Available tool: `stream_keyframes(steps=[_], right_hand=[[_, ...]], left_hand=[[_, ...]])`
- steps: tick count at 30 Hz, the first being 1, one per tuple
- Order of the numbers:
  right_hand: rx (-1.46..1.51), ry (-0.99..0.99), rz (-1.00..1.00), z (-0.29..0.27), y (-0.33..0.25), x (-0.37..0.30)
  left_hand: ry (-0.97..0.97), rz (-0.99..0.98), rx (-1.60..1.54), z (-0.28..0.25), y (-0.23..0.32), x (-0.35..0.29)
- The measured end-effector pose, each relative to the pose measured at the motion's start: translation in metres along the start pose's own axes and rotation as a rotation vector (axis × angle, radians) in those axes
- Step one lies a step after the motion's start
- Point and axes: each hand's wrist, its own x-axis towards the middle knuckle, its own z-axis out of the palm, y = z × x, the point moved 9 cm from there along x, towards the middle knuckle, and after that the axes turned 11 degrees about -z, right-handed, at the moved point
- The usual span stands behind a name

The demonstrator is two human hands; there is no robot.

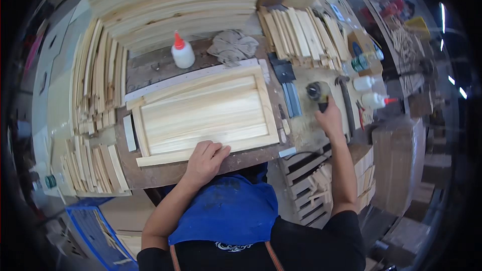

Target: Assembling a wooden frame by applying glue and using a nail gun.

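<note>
A pale wooden framed panel (201, 113) lies flat on the worn work table, slightly tilted. My left hand (203, 161) rests on its near rail, fingers bent together and gripping at that edge. Off to the right of the panel, my right hand (330, 119) is wrapped round the handle of a yellow-and-black pistol-grip power tool (324, 92). This tool is blurred, so its exact kind cannot be made out. Below it is a pale board surface. Grey metal strips (291, 99) lie between the panel and the tool.
A white glue bottle (183, 56) with a red tip and a crumpled rag (232, 47) sit behind the panel. Wood strips are stacked at left (100, 75) and back right (304, 35). A hammer (346, 100) and white bottles (372, 100) lie at right. Large boards (170, 0) stand behind.
</note>
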Motion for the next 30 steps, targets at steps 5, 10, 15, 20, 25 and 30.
stream_keyframes(steps=[5, 10, 15, 20, 25, 30], right_hand=[[0.338, -0.057, -0.038, -0.045, -0.037, 0.007], [0.763, -0.299, -0.032, -0.029, -0.118, 0.018], [0.674, -0.417, -0.104, 0.001, -0.166, 0.052], [0.675, -0.431, -0.097, 0.001, -0.178, 0.06], [0.623, -0.451, -0.107, 0.004, -0.183, 0.065], [0.563, -0.469, -0.073, 0.012, -0.18, 0.069]], left_hand=[[0.025, 0.012, -0.045, -0.004, -0.001, 0.0], [0.042, 0.007, -0.061, -0.004, -0.006, -0.003], [0.025, 0.001, -0.063, -0.002, -0.009, -0.002], [0.014, 0.032, -0.071, -0.001, -0.006, -0.003], [0.01, 0.038, -0.071, 0.001, -0.007, -0.004], [0.003, 0.037, -0.069, 0.001, -0.007, -0.003]])
